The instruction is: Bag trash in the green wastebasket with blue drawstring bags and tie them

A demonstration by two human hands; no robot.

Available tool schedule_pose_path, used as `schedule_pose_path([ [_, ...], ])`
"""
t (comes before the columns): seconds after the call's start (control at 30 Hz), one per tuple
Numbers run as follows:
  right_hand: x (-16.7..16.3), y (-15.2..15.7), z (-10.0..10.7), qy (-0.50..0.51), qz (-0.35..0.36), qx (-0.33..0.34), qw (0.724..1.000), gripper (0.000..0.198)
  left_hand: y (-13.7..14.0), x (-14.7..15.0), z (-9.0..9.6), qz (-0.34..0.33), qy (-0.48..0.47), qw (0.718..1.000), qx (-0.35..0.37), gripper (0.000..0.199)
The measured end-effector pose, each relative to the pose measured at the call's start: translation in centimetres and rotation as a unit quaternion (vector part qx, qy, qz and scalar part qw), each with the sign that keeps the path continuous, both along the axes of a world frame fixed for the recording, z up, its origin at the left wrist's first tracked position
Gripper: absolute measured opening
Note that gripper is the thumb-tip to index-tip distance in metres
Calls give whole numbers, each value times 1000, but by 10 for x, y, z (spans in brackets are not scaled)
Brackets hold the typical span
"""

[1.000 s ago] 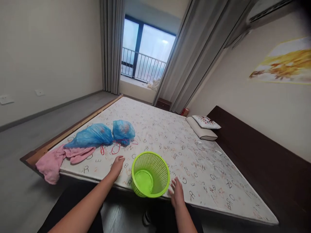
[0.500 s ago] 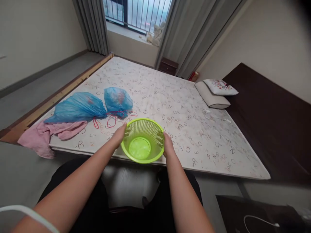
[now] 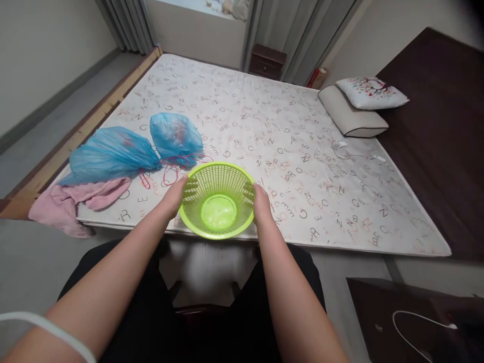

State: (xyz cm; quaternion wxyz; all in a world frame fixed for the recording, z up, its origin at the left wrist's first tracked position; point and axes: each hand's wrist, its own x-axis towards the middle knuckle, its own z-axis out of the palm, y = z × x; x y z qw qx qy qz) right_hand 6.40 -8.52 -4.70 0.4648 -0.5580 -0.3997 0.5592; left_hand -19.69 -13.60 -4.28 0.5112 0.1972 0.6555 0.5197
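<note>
Filling the middle, a broad mattress (image 3: pixel 264 116) printed with scattered letters; at its near edge, a green basket (image 3: pixel 219 209), gripped from both sides. Set between the left fingers (image 3: pixel 182 184) and the right fingers (image 3: pixel 257 191), thumbs by the rim, other fingertips showing through the mesh. Hard to tell whether resting on the mattress or raised just above. To the right, a dark headboard (image 3: pixel 427 141). Beyond the basket and leftward, a longer blue bag (image 3: pixel 113 151) close beside a rounder blue bag (image 3: pixel 176 133). Near the headboard, a white pillow (image 3: pixel 363 98) atop a beige pillow (image 3: pixel 353 116). At the left corner, a pink cloth (image 3: pixel 64 206) draped over the edge. Closest in the way, just past the left fingers, loose red string (image 3: pixel 165 176). Basket lime-bright, mouth tipped toward the camera: round smooth rim, tapering wall, flat disc base, small rows of slots.
</note>
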Motion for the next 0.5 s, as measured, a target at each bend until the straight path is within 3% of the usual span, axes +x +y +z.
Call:
schedule_pose_path([
  [0.13,-1,1,0,9,-10,-17,1000,30,3,-2,-3,20,-13,1000,-11,48],
  [0.5,-1,3,-6,49,-6,-32,998,31,3,-7,-13,73,68,995,-20,51],
])
